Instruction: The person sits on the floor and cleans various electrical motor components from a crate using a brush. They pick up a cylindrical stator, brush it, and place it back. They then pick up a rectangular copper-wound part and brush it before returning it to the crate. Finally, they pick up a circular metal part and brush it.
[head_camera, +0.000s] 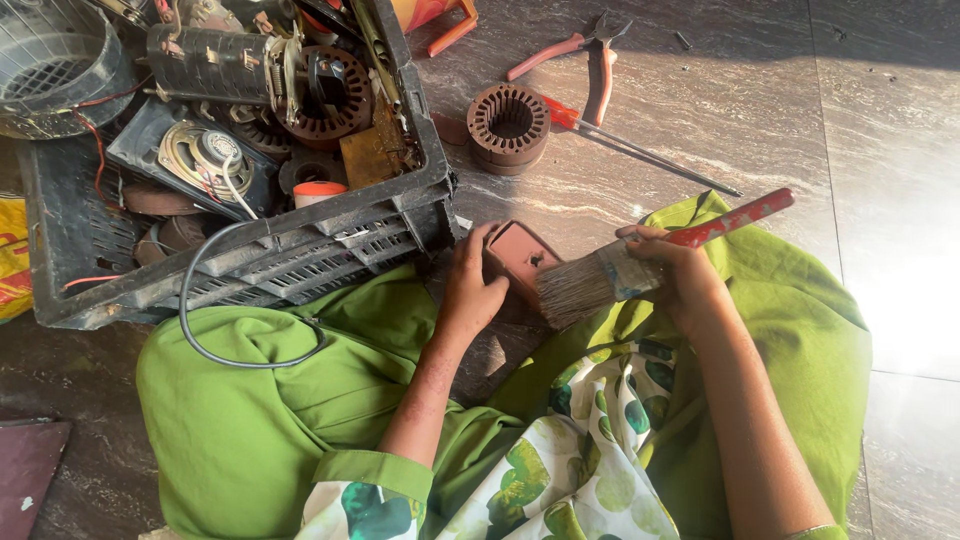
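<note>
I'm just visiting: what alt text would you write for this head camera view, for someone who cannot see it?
A seated person's left hand steadies a small reddish-brown plate on the floor while the right hand holds a red-handled paintbrush against it. A black crate of motor parts, a ring-shaped metal core, pliers and a screwdriver lie nearby.

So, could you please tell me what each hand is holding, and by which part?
The right hand grips a red-handled paintbrush near its ferrule; the left hand holds a small reddish-brown rectangular plate by its left edge.
</note>
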